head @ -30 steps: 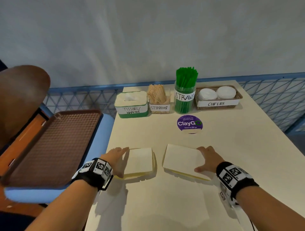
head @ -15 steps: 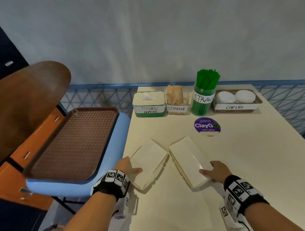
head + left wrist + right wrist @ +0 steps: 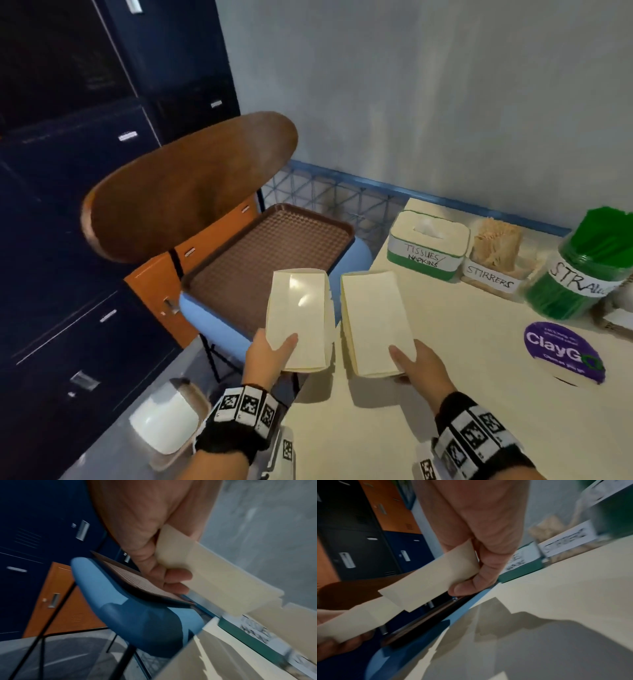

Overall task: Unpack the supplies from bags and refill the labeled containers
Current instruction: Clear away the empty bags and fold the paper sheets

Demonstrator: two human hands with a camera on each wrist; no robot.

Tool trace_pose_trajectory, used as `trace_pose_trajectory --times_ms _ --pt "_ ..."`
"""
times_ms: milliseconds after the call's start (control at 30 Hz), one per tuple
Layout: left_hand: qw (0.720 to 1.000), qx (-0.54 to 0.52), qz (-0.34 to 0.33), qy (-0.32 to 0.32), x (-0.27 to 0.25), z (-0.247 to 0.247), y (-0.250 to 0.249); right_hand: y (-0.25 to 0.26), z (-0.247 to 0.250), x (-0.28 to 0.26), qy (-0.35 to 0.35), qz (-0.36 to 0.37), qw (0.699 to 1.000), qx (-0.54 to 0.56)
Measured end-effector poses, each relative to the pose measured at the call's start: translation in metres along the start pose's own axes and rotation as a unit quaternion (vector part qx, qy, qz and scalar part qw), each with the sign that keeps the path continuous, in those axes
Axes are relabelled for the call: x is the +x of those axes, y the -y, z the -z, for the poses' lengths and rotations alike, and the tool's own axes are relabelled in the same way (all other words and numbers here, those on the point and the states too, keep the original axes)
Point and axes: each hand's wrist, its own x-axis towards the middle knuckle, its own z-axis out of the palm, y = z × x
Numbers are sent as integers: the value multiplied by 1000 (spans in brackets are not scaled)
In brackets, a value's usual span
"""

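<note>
Two flat cream paper bags are held up in the air. My left hand (image 3: 270, 353) grips the near end of the left bag (image 3: 298, 315), thumb on top, over the table's left edge and the brown tray (image 3: 239, 260). My right hand (image 3: 416, 365) grips the near end of the right bag (image 3: 375, 322) above the table (image 3: 479, 411). In the left wrist view my fingers (image 3: 175, 574) curl under the left bag (image 3: 214, 577). In the right wrist view my fingers (image 3: 471, 586) curl under the right bag (image 3: 433, 580).
Labeled containers line the table's far edge: tissue box (image 3: 428, 246), stirrers holder (image 3: 496, 263), green straws jar (image 3: 582, 270). A purple sticker (image 3: 561, 353) lies on the table. The tray sits on a blue chair seat (image 3: 219, 325) with a brown backrest (image 3: 185, 185). Dark lockers (image 3: 85, 171) stand left.
Both bags lay on the table a second ago; each hand has since taken hold of one, lifted it, and swung it left toward the tray. My view turned left.
</note>
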Motion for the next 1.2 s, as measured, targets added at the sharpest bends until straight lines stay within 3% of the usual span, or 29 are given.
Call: trace_pose_trajectory --times_ms 300,600,867,1067,1200 --pt "987 -39 69 -143 -10 115 61 76 -125 17 133 115 982 -66" --pt "958 -97 164 -216 0 233 157 125 -285 14 244 153 949 -130" --pt "925 -118 262 -247 18 300 249 107 -422 35 321 32 936 -141" --pt "906 -139 294 -271 35 314 325 29 -497 74 351 -85 903 -232" --pt "885 -118 349 -283 41 317 378 -24 -540 93 346 -181 883 -262"
